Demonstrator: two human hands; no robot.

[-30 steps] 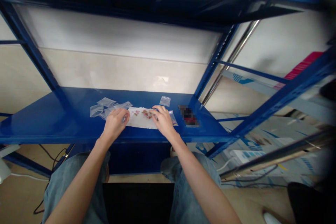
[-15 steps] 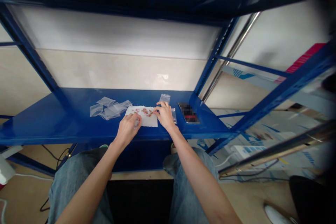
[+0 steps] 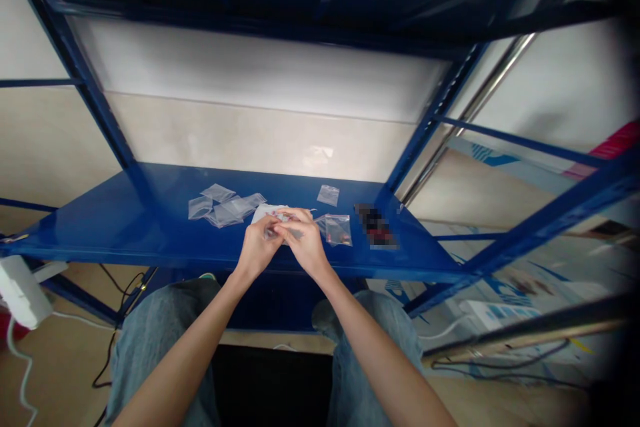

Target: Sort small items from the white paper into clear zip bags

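Head view: left hand, right hand pinched together.
Both closed on small zip bag; loaded bag to their right, empty bags left.

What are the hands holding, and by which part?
The left hand and right hand appear to pinch a small clear bag between their fingertips; they hide most of it, so the exact part is unclear.

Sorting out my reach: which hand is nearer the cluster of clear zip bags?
Left. The left hand is just right of the clear zip bags; the right hand is farther right.
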